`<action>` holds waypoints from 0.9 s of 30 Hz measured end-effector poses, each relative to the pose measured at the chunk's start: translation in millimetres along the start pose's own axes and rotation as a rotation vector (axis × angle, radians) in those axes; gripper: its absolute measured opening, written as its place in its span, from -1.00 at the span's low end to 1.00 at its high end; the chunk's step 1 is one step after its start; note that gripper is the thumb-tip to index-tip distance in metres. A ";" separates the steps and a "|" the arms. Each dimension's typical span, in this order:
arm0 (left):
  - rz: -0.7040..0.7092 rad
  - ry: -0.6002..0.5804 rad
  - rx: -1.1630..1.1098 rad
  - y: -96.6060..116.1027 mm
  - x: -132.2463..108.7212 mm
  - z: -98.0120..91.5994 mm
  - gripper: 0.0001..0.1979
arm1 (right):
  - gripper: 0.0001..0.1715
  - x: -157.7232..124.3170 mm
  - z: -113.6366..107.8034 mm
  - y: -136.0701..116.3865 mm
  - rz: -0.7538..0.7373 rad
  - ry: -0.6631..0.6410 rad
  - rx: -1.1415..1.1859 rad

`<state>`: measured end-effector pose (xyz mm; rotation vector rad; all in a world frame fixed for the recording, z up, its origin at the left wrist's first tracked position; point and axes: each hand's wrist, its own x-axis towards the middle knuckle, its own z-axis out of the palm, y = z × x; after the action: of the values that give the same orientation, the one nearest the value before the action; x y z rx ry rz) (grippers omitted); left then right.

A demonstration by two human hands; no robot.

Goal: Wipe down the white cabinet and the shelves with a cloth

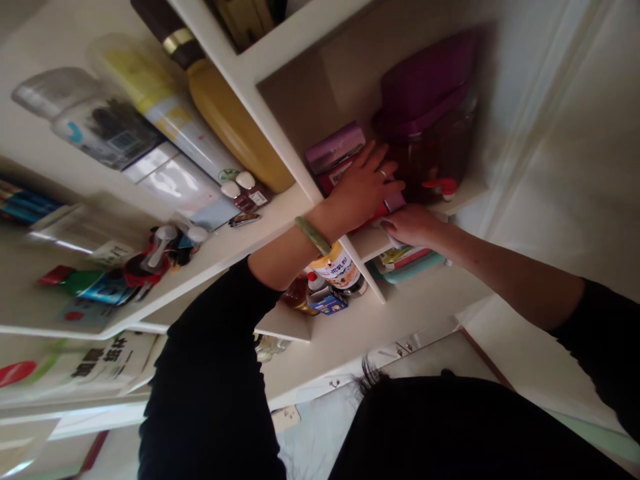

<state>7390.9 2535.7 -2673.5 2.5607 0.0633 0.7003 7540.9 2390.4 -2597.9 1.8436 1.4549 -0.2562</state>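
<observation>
Inside a shelf compartment, my left hand (364, 185) lies over a stack of boxes, its fingers spread across them. The top one is a purple box (336, 148), with a dark red box (336, 176) against it. My right hand (411, 225) is beside the lower end of the stack at the shelf edge, fingers bent; what they hold, if anything, is hidden. Right behind the hands stands a large jar (440, 150) with a purple lid (427, 83) and a red tap (441, 185).
Upper left, a shelf holds a gold bottle (235, 120), a yellow and white can (173, 110) and a clear bottle (107, 127). Below the hands are a white tin (341, 268), a small blue box (330, 302) and a teal tray (413, 268). Shelf dividers (285, 153) surround the compartment.
</observation>
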 end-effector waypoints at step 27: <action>0.101 0.036 0.060 23.3 -0.2 46.9 -0.48 | -0.44 -105.7 -23.2 98.4 0.227 0.240 -0.282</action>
<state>7411.9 2494.5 -2698.1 2.6243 -0.0344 0.7935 7587.7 2320.7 -2478.1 1.8276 1.3422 0.2772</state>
